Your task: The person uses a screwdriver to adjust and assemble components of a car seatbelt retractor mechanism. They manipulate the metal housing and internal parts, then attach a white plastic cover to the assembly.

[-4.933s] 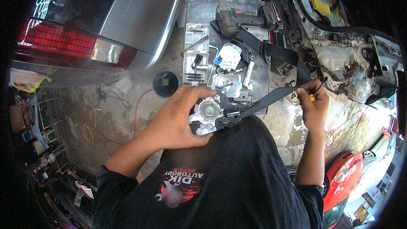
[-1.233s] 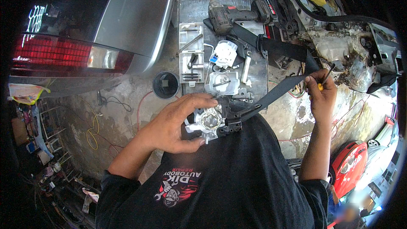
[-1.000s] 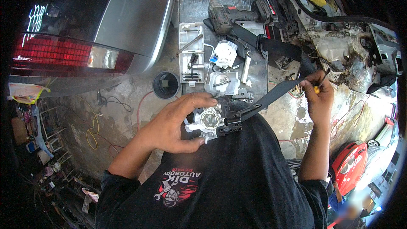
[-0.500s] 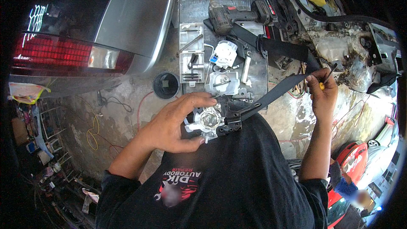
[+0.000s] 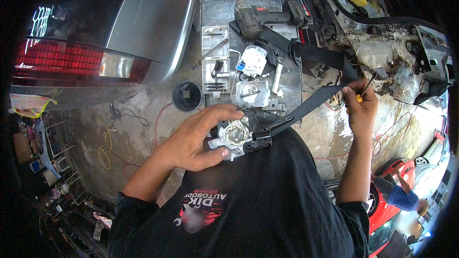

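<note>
My left hand grips a seat belt retractor with a clear-white round housing and black metal frame, held low over my lap. A black strap runs from it up to my right hand, whose closed fingers hold the strap and a yellow-handled screwdriver, shaft pointing up. Beyond them, on a worn metal table, lie a cordless drill, a white plastic mechanism, a translucent cover and a tool case with bits.
A car's rear with red tail light fills the left. A black bucket stands beside the table. A stripped car body is at right. A co-worker in blue is by a red car. Cables lie on the floor.
Since the oldest frame, the retractor has moved down and my right hand outward to the right, strap in it. The co-worker has come into fuller view by the red car.
</note>
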Demonstrator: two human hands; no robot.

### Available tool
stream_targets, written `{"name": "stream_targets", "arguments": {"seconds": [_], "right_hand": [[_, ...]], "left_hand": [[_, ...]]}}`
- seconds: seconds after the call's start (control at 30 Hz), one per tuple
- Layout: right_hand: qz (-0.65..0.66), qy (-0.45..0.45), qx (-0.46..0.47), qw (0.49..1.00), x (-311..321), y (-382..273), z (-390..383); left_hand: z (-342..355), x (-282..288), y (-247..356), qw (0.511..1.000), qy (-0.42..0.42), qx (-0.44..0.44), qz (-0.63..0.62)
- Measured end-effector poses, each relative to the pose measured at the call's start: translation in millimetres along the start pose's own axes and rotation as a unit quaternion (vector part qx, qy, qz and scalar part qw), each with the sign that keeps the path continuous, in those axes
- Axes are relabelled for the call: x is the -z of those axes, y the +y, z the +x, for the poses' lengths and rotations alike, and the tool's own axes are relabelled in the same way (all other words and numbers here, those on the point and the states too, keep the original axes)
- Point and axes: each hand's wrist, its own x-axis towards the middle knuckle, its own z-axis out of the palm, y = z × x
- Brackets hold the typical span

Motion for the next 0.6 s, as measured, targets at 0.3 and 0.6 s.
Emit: {"name": "stream_targets", "arguments": {"seconds": [0.3,0.6], "right_hand": [[0.009,0.008,0.008,1.000,-4.1,-3.0,-1.4],[0.009,-0.008,0.013,1.000,-6.8,-4.2,-0.6]], "left_hand": [[2.9,2.0,4.2,1.000,-0.004,-0.001,0.015],[7.5,4.7,7.0,1.000,-0.011,-0.007,0.001]]}}
